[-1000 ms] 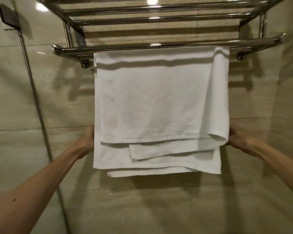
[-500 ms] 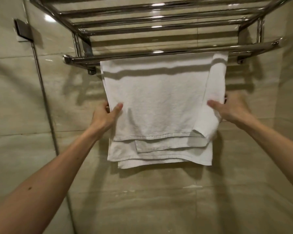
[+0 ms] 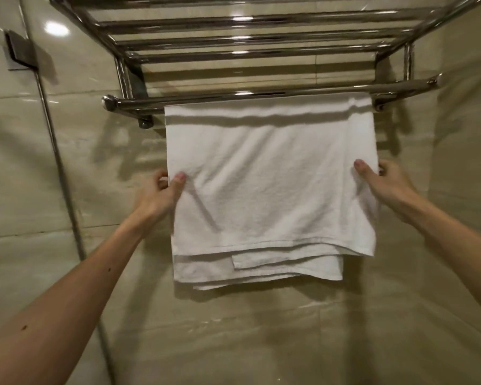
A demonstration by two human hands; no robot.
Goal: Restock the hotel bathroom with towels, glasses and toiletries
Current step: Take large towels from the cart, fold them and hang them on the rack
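Note:
A white folded towel hangs over the front bar of a chrome towel rack fixed to the beige tiled wall. Its lower layers show as uneven hems at the bottom. My left hand pinches the towel's left edge about halfway down, thumb on the front, fingers behind. My right hand pinches the right edge at the same height, thumb on the front. Both arms reach up from the lower corners.
Above the hanging bar the rack's shelf of several chrome rods juts out toward me. A glass panel edge with a metal bracket and a thin vertical strip stands at the left. Beige tiles fill the wall around and below the towel.
Both hands rose from the towel's bottom corners to its side edges and took hold. The folded-in right side has been pulled out flat, so the towel hangs wider.

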